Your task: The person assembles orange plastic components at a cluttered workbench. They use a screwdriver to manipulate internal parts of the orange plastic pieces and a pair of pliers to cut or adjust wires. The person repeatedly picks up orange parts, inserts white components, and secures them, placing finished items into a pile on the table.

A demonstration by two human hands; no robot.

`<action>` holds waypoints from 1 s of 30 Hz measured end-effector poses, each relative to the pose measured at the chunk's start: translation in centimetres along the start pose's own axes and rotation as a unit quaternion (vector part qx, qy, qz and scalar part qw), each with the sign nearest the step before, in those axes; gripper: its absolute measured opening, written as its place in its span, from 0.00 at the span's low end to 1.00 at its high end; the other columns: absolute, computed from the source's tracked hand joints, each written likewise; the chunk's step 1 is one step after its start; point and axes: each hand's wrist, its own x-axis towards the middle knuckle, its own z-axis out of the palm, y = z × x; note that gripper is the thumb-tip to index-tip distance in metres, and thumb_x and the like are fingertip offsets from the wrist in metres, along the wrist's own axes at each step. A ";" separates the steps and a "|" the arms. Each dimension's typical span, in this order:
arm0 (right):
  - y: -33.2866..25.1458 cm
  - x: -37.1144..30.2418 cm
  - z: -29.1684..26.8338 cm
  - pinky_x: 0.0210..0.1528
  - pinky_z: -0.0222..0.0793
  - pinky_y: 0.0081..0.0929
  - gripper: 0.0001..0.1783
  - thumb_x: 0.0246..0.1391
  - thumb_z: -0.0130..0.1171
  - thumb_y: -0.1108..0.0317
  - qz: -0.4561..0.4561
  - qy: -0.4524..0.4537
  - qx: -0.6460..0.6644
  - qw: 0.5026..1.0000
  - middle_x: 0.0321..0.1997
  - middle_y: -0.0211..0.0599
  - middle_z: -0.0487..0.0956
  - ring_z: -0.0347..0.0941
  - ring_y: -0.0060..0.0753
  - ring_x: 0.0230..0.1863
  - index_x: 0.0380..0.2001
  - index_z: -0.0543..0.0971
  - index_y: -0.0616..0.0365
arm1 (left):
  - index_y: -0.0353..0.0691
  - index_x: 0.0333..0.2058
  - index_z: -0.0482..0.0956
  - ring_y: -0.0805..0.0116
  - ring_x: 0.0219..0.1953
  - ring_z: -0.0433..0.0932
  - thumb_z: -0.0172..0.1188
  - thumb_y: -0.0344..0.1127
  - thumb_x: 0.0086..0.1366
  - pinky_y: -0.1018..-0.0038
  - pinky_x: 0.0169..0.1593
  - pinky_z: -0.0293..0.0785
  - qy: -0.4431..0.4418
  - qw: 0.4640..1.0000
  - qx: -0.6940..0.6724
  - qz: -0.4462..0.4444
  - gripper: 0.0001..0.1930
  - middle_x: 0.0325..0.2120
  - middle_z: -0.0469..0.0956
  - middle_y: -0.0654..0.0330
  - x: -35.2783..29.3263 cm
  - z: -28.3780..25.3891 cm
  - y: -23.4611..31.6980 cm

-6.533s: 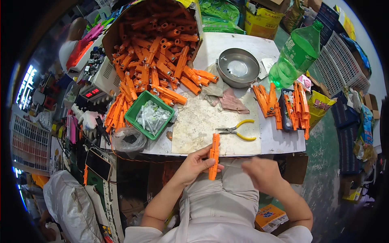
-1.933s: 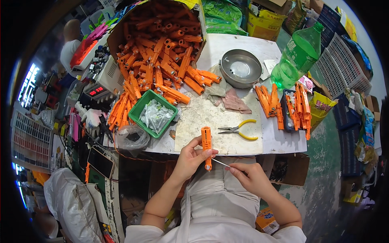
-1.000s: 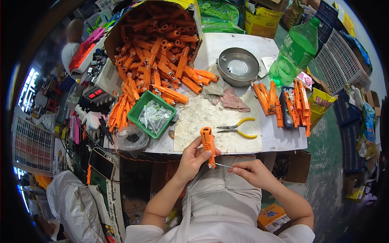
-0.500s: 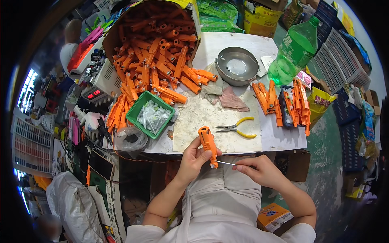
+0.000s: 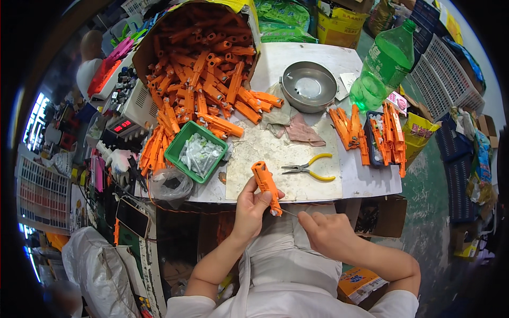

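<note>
My left hand (image 5: pixel 251 209) is closed round an orange plastic part (image 5: pixel 265 183), long and hollow-ended, held tilted above the table's front edge. My right hand (image 5: pixel 330 231) pinches a thin metal rod (image 5: pixel 289 213), whose tip meets the lower end of the part; its handle is hidden in my fingers. Beyond my hands, pliers with yellow handles (image 5: pixel 320 178) lie on a stained white board (image 5: pixel 249 153). To the left stands a green tray (image 5: pixel 186 131) holding small clear plastic pieces (image 5: pixel 201 153).
A big box of similar orange parts (image 5: pixel 212 63) spills onto the table at the back left. Behind the board are a metal bowl (image 5: pixel 309 87) and rags (image 5: pixel 305 130). On the right stand a green bottle (image 5: pixel 384 66) and a dark bin with orange parts (image 5: pixel 393 132).
My right hand has turned over, back upward, and shifted slightly left and lower with the rod. The orange part in my left hand has moved a little left and up.
</note>
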 end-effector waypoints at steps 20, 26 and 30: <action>2.9 7.8 4.4 0.52 0.62 0.35 0.19 0.48 0.64 0.63 0.088 0.149 0.269 0.948 0.40 0.42 0.78 0.69 0.42 0.46 0.43 0.78 0.60 | 0.35 0.62 0.57 0.68 0.59 0.65 0.54 0.27 0.66 0.73 0.61 0.61 0.074 0.971 -0.215 0.079 0.27 0.55 0.66 0.58 2.6 0.6 -3.0; 3.4 7.7 5.1 0.55 0.60 0.37 0.19 0.46 0.64 0.63 0.041 0.125 0.112 0.985 0.41 0.41 0.76 0.68 0.43 0.48 0.41 0.79 0.60 | 0.30 0.64 0.50 0.64 0.65 0.56 0.56 0.29 0.64 0.68 0.66 0.48 0.189 0.949 0.095 0.232 0.34 0.59 0.60 0.55 1.4 -2.0 -0.5; 3.4 7.7 5.6 0.54 0.60 0.39 0.17 0.45 0.64 0.64 0.016 0.139 0.077 0.987 0.41 0.39 0.75 0.66 0.43 0.49 0.39 0.79 0.59 | 0.32 0.58 0.64 0.59 0.60 0.62 0.60 0.29 0.61 0.66 0.63 0.56 0.154 0.885 0.367 0.243 0.27 0.55 0.65 0.52 0.3 -5.4 1.0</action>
